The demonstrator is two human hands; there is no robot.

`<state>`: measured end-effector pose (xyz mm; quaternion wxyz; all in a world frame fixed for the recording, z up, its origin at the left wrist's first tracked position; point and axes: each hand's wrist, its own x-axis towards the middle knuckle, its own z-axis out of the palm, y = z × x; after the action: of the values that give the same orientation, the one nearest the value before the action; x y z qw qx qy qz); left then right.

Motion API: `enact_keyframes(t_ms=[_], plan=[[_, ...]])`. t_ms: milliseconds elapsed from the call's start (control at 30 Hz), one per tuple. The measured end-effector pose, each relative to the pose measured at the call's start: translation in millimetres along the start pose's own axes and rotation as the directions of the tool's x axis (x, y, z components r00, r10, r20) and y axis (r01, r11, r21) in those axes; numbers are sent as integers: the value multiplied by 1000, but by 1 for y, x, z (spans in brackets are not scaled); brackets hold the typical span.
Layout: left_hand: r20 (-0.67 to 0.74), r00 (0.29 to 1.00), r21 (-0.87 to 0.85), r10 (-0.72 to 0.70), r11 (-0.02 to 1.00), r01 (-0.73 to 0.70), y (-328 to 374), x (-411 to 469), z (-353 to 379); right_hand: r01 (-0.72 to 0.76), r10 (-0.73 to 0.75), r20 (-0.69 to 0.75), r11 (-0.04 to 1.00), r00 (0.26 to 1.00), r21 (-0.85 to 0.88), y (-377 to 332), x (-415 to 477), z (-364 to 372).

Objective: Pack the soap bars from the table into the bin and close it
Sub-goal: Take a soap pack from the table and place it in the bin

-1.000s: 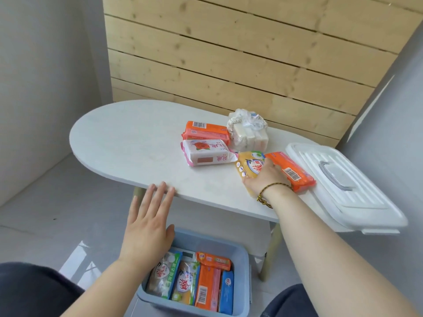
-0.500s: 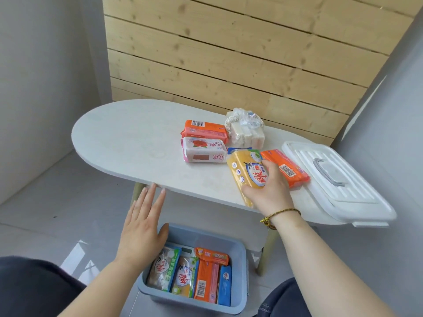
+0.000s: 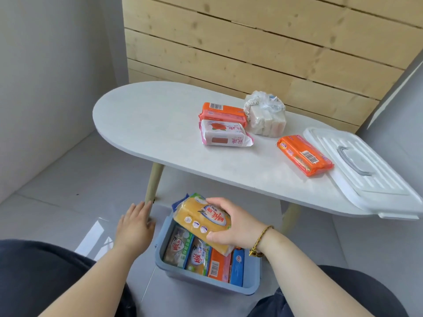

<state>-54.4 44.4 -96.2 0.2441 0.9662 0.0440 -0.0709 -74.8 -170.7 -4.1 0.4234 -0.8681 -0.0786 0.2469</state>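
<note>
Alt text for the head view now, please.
The right hand holds a yellow wrapped soap pack over the open blue plastic bin on the floor. Four soap packs and the white bin lid remain on the white oval table.

Matt white table, knotty bare wood panelling upper right, glossy plastic soap wrappers, smooth blue plastic bin, ribbed white plastic lid, shiny floor tiles
</note>
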Motion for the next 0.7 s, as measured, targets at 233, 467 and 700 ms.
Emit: enact_keyframes(t_ms=[233, 467, 700], plan=[[252, 967, -4, -40, 999, 43, -9, 6, 30, -397, 393, -62, 895, 918, -203, 68, 52, 48], [476, 867, -31, -145, 983, 181, -22, 16, 67, -594, 587, -127, 804, 800, -31, 106, 98, 96], [446, 864, -144, -235, 933, 328, -29, 27, 87, -562, 574, -111, 818, 812, 118, 110, 128, 135]])
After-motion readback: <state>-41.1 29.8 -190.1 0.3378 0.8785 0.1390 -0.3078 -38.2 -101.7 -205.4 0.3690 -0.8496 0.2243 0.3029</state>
